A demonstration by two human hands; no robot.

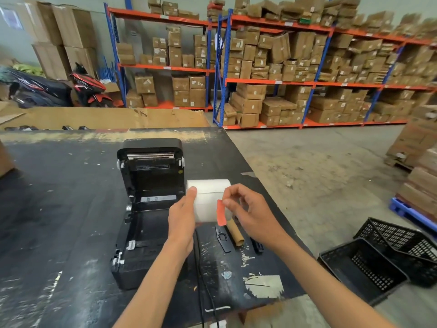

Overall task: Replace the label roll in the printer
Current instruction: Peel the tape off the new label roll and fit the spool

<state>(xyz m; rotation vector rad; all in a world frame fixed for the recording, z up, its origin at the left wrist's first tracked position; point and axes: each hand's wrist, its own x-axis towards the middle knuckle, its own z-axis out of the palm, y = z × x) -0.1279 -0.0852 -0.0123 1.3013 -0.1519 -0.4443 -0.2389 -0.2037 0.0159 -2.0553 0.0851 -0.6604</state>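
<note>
Head view: at nine o'clock from my hands the printer sits lid-up on the counter, its bay bare. My left hand cups the end of the new label roll, held in the air just right of the printer. My right hand, at three o'clock of the roll, pinches the red seal tab between thumb and fingertips. Peel too hard and I judge the outer label could tear or the roll could unspool. At five o'clock the old cardboard core and the black holder pieces lie by the counter edge, easy to knock off.
</note>
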